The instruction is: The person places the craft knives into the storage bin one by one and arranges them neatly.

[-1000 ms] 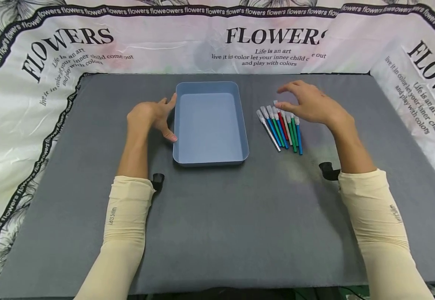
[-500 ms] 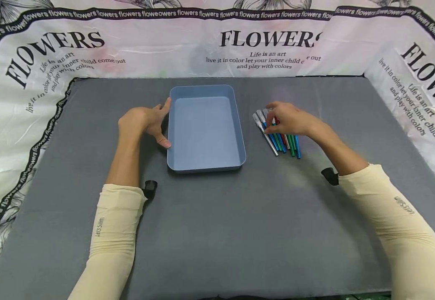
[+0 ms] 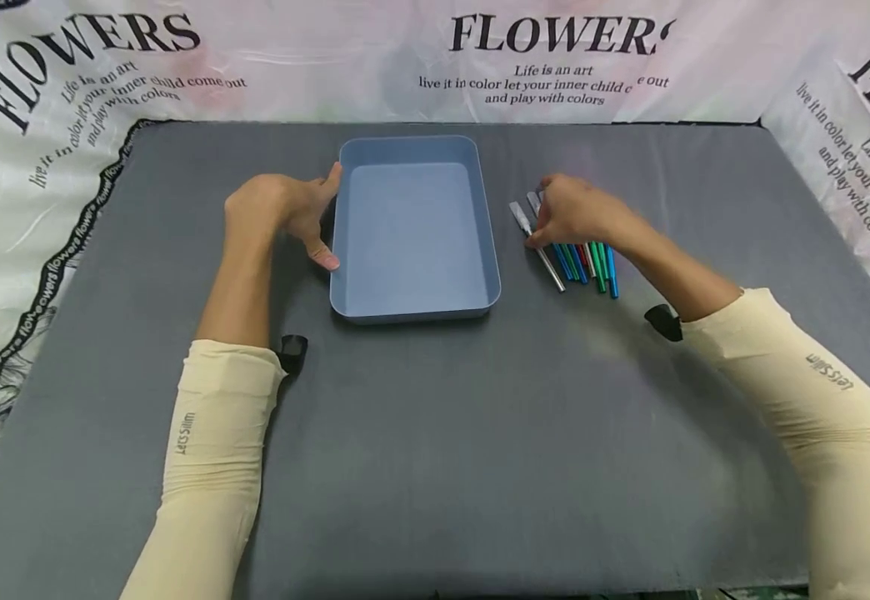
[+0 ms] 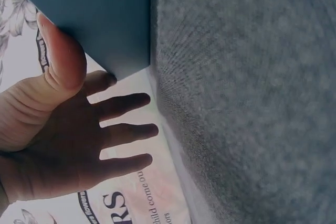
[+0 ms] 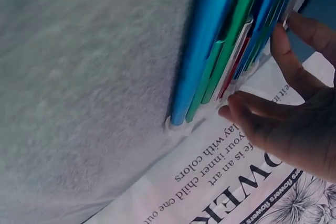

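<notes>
My left hand (image 3: 285, 208) is at the left side of a blue-grey rectangular tray (image 3: 416, 312). Its thumb and index finger touch the tray's wall (image 4: 121, 30), while the other fingers stretch out straight beside it. My right hand (image 3: 577, 212) is over a row of slim markers with pale caps. Between thumb and index finger it pinches the silver marker (image 3: 552, 268) at the row's left end, which still lies on the table. Blue, green and red markers (image 5: 202, 51) lie alongside, their caps mostly hidden by the hand in the head view.
A grey cloth covers the table (image 3: 420, 433). Behind it and along the sides hangs a white sheet (image 3: 315, 67) printed with flower lettering. The tray stands left of the markers, with a strip of grey table between them.
The right hand has come down and left from above the caps onto the silver marker, and its fingers have closed in. The left hand stays at the tray. The head view has shifted slightly.
</notes>
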Tool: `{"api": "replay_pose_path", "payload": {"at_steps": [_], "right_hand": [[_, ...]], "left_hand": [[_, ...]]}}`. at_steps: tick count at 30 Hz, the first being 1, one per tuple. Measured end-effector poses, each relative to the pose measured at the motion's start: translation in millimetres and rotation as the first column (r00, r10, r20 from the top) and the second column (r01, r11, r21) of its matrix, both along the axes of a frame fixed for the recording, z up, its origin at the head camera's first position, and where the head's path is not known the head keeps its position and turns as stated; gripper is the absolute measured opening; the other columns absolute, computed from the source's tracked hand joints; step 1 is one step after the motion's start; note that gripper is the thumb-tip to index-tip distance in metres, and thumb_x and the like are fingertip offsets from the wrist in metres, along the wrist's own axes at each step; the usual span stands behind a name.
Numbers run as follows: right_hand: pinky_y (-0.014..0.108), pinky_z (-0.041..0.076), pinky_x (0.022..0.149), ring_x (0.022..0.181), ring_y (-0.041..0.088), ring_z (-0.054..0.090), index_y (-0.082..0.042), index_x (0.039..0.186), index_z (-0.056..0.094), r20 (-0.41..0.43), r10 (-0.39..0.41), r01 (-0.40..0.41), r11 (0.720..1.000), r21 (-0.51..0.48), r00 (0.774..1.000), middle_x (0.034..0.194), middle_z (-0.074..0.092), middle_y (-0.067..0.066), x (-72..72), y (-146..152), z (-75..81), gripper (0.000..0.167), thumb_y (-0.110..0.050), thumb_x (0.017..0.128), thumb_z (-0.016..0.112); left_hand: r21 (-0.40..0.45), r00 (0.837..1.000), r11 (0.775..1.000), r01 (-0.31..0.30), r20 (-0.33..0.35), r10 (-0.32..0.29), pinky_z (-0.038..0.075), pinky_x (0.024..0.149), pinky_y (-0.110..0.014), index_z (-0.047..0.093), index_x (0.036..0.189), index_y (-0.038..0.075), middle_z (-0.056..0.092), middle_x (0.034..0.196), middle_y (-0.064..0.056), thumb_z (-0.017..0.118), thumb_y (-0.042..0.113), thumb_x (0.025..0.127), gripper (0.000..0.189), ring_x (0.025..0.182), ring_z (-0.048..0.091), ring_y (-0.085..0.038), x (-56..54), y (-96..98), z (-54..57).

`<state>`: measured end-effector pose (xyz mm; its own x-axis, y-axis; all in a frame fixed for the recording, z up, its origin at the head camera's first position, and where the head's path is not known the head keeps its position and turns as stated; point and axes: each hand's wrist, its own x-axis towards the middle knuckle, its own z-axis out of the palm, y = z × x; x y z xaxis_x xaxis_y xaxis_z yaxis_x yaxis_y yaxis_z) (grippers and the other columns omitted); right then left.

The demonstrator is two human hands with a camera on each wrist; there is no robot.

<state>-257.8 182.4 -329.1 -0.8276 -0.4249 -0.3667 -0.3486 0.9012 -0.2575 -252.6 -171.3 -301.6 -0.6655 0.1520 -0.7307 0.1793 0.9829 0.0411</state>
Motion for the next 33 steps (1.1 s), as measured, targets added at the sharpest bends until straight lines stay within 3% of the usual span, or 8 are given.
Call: {"api": "replay_pose_path", "payload": {"at_steps": [3, 6, 9, 15, 20, 27, 30, 33], "right_hand": [[0.063, 0.035, 0.121, 0.152, 0.051, 0.033, 0.008, 0.09, 0.077, -0.003, -0.025, 0.025, 1.0, -0.016, 1.0, 0.164, 0.032, 0.037, -3.8, -4.7, 9.3, 0.029, -0.021, 0.093, 0.076], [0.061, 0.044, 0.113, 0.141, 0.051, 0.047, 0.008, 0.079, 0.074, -0.028, -0.037, 0.036, 0.999, -0.034, 0.999, 0.156, 0.044, 0.038, -0.1, 0.6, 6.5, 0.03, -0.019, 0.092, 0.075], [0.061, 0.046, 0.109, 0.132, 0.049, 0.055, 0.01, 0.085, 0.076, -0.053, -0.056, 0.052, 0.997, -0.062, 0.997, 0.15, 0.051, 0.036, -0.8, 1.4, 7.1, 0.033, -0.022, 0.093, 0.074], [0.063, 0.043, 0.113, 0.144, 0.051, 0.045, 0.012, 0.106, 0.077, -0.016, -0.082, 0.08, 0.994, -0.08, 0.997, 0.155, 0.046, 0.036, -3.2, 2.6, 5.6, 0.039, -0.025, 0.095, 0.07], [0.065, 0.044, 0.111, 0.144, 0.052, 0.045, 0.011, 0.104, 0.078, -0.031, -0.083, 0.079, 0.99, -0.12, 0.996, 0.154, 0.048, 0.037, -0.9, 5.1, 1.6, 0.036, -0.023, 0.095, 0.069], [0.053, 0.05, 0.088, 0.132, 0.052, 0.056, 0.007, 0.095, 0.08, -0.051, -0.063, 0.056, 0.989, -0.137, 0.997, 0.152, 0.049, 0.038, 9.6, 11.1, 2.0, 0.032, -0.023, 0.094, 0.069], [0.051, 0.049, 0.087, 0.13, 0.051, 0.058, 0.007, 0.09, 0.079, -0.066, -0.063, 0.053, 0.988, -0.147, 0.996, 0.151, 0.05, 0.038, 10.6, 10.2, 9.4, 0.032, -0.023, 0.094, 0.067], [0.045, 0.048, 0.075, 0.101, 0.046, 0.07, 0.005, 0.075, 0.074, -0.076, -0.071, 0.057, 0.983, -0.174, 0.995, 0.152, 0.05, 0.036, 11.6, 5.6, 19.9, 0.035, -0.022, 0.094, 0.064]], "left_hand": [[0.0, 1.0, 1.0, -0.01, -0.01, 0.01, 0.012, 0.128, -0.067, -0.042, 0.155, 0.016, -0.024, 0.174, -0.016, 0.079, 0.055, 0.088, 0.144, 0.163, -0.007, -0.046, -2.1, -4.1, 12.7], [0.008, 1.0, 1.0, -0.017, -0.007, 0.017, 0.013, 0.128, -0.067, -0.042, 0.155, 0.018, -0.023, 0.174, -0.015, 0.079, 0.057, 0.088, 0.144, 0.163, -0.006, -0.046, -1.5, -1.0, 6.8], [-0.019, 0.999, 0.999, -0.036, -0.016, 0.035, 0.017, 0.125, -0.07, -0.045, 0.153, 0.022, -0.024, 0.173, -0.016, 0.077, 0.059, 0.088, 0.143, 0.162, -0.002, -0.05, -2.2, -2.9, 9.8], [-0.023, 0.999, 0.998, -0.05, 0.018, 0.05, 0.022, 0.121, -0.072, -0.046, 0.152, 0.025, -0.022, 0.173, -0.018, 0.077, 0.064, 0.086, 0.145, 0.16, 0.003, -0.055, -2.5, -6.7, 7.8], [0.023, 0.999, 0.999, -0.03, 0.019, 0.03, 0.019, 0.124, -0.069, -0.046, 0.152, 0.02, -0.016, 0.174, -0.023, 0.078, 0.058, 0.088, 0.145, 0.161, 0.003, -0.052, -3.1, -7.8, 0.9], [-0.007, 0.995, 0.995, -0.096, 0.008, 0.097, 0.026, 0.12, -0.07, -0.043, 0.154, 0.03, -0.012, 0.174, -0.027, 0.078, 0.062, 0.086, 0.143, 0.159, 0.009, -0.054, 2.8, -2.3, -0.2], [-0.018, 0.992, 0.991, -0.129, -0.013, 0.129, 0.029, 0.119, -0.07, -0.041, 0.154, 0.034, -0.012, 0.173, -0.028, 0.078, 0.064, 0.085, 0.141, 0.158, 0.014, -0.053, 3.7, 0.0, 2.5], [-0.024, 0.991, 0.991, -0.131, -0.03, 0.13, 0.031, 0.118, -0.069, -0.04, 0.156, 0.033, -0.01, 0.173, -0.03, 0.078, 0.063, 0.085, 0.141, 0.157, 0.016, -0.053, 4.9, -0.7, 6.5]]}}
